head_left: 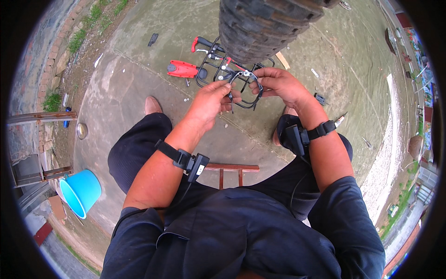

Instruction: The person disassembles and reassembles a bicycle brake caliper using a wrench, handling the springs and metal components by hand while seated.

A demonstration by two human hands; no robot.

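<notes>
My left hand (211, 98) and my right hand (280, 85) are raised in front of me, fingers bent and pinching. Between them is a thin black looped piece (238, 74) with a silver fitting at its top. My left fingers grip its left side and my right fingers its right side. I cannot make out exactly what kind of part it is. Just beyond, a knobbly black tyre (267, 30) hangs into view from the top. A black tubular metal rack (203, 69) lies on the ground behind my hands and is partly hidden by them and the tyre.
Left of the rack lies a red plastic piece (182, 69), with a red-and-black handled tool (200, 43) beyond it. Small parts and a black piece (153, 39) are scattered on the concrete. A blue bucket (81, 191) stands at the left, and a reddish-brown stool (232, 167) is between my legs.
</notes>
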